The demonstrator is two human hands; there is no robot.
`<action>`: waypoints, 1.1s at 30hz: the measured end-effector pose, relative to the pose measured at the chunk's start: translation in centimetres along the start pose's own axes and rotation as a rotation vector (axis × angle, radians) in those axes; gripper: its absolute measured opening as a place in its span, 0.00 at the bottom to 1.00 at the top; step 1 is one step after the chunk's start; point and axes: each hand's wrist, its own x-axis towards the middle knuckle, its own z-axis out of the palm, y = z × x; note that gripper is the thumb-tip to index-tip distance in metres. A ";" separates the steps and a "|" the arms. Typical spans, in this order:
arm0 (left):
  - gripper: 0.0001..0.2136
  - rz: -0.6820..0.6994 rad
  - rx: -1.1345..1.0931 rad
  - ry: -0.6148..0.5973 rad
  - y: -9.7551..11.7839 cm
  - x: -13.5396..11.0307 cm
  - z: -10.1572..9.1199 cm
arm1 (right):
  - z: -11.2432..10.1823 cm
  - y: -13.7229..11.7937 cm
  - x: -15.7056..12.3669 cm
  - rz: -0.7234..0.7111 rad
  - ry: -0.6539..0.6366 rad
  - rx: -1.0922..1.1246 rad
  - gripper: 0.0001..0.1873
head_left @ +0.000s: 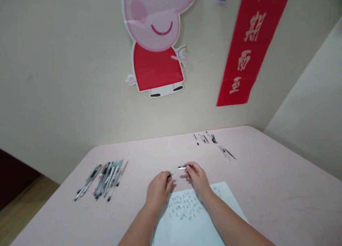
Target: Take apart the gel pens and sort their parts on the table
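My left hand (pixel 159 189) is closed around a pen (pixel 171 174) whose dark grip and pale tip stick out toward the right. Across a small gap, my right hand (pixel 196 178) pinches a black pen cap (pixel 182 167) with a silvery clip, its end pointing left. Cap and pen tip are apart. Beneath my wrists lies a white sheet of paper (pixel 187 233) with rows of small dark handwritten marks on its upper part. Most of the pen's barrel is hidden inside my left hand.
On the left of the pink tabletop (pixel 280 189) lies a bunch of several pens (pixel 108 178). Pen parts (pixel 204 138), some black and some clear, are spread near the back edge, with more pieces (pixel 227 152) closer in. Behind stands a wall with a pig cutout (pixel 159 66) and a red banner (pixel 245 57).
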 end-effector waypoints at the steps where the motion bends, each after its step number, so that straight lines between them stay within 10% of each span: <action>1: 0.10 0.011 -0.002 0.011 -0.1 0.0 0.1 | -0.2 0.3 0.2 -0.001 0.019 -0.013 0.21; 14: 0.10 0.139 -0.122 0.099 0.2 -0.1 0.0 | -0.4 -0.3 -0.1 -0.390 -0.051 -0.848 0.12; 33: 0.11 0.163 0.059 0.046 0.2 0.1 0.2 | 0.6 -0.8 -0.7 -0.527 -0.266 -0.690 0.08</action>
